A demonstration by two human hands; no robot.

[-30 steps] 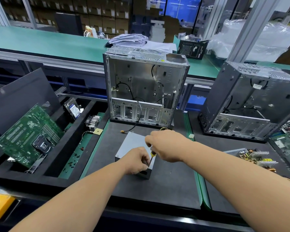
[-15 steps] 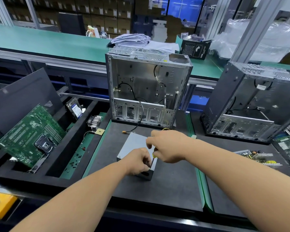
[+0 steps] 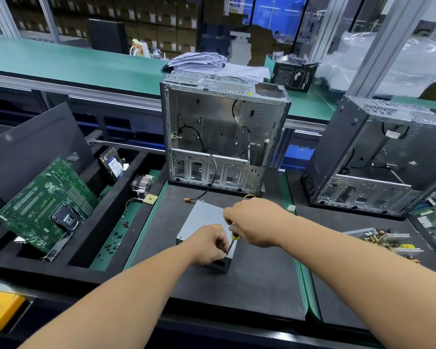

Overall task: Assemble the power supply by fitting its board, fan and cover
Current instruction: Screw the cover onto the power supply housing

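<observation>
A grey metal power supply box (image 3: 202,217) lies on the dark mat in front of me, its cover on top. My right hand (image 3: 256,221) grips a yellow-handled screwdriver (image 3: 233,240), whose tip points down at the box's near right corner. My left hand (image 3: 208,244) rests on the near top edge of the box with its fingers curled right at the screwdriver tip; whether they pinch a screw is hidden. Another bare power supply board (image 3: 388,241) lies on the mat to the right.
An open computer case (image 3: 222,137) stands upright just behind the box, with a second case (image 3: 380,157) to the right. On the left, black foam trays hold a green motherboard (image 3: 45,205), a hard drive (image 3: 112,165) and a heatsink fan (image 3: 142,185). A yellow button box (image 3: 0,308) sits at the near left.
My right hand has lifted a little with the screwdriver, so more of the yellow handle shows. My left hand stays at the box's near corner.
</observation>
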